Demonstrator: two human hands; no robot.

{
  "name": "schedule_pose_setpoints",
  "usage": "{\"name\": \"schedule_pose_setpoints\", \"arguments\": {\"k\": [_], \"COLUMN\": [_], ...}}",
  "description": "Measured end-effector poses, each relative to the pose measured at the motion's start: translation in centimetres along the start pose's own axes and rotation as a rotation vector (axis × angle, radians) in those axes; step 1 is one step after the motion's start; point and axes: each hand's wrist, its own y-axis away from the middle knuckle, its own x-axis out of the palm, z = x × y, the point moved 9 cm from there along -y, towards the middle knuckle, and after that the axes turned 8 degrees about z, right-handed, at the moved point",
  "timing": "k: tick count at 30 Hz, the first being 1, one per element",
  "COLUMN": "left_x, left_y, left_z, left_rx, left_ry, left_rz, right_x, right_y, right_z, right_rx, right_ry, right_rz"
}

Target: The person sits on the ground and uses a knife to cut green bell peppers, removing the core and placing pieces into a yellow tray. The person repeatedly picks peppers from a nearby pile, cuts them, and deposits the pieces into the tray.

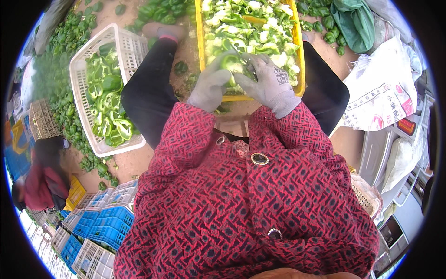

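Note:
My left hand (pixel 210 85), in a pale grey work glove, holds a cut green bell pepper (pixel 231 64) over the near end of a yellow plastic crate (pixel 301 42). The similarly gloved right hand (pixel 270 82) is close against the pepper's other side. Its fingers are closed around a small dark tool (pixel 251 69), apparently a knife; blur and fingers hide most of it. Pepper cores and green scraps (pixel 268 47) fill the yellow crate beneath both hands. To the left, a tilted white plastic basket (pixel 81 104) contains cut pepper pieces (pixel 113 108).
Whole green peppers (pixel 66 38) lie heaped on the floor at left, with more peppers (pixel 329 22) at upper right. Stacked blue crates (pixel 113 223) stand at lower left near another person (pixel 45 181). A white woven sack (pixel 386 87) lies at right.

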Motion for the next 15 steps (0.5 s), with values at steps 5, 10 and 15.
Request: {"name": "schedule_pose_setpoints", "arguments": {"k": [5,10,15], "left_x": [1.5,0.3,-0.2], "left_y": [0.7,1.2,0.8], "left_z": [-0.3,0.9,-0.3], "left_rx": [-0.12,-0.241,-0.101], "left_ry": [-0.315,-0.159,-0.041], "left_rz": [-0.058,-0.32,-0.227], "right_x": [2.7,4.4,3.4], "right_y": [-0.7,0.7,1.1], "right_z": [-2.2,-3.7,-3.5], "right_rx": [0.139,0.31,0.341], "right_ry": [-0.051,-0.458,-1.362], "right_rz": [0.2,0.234,0.141]}}
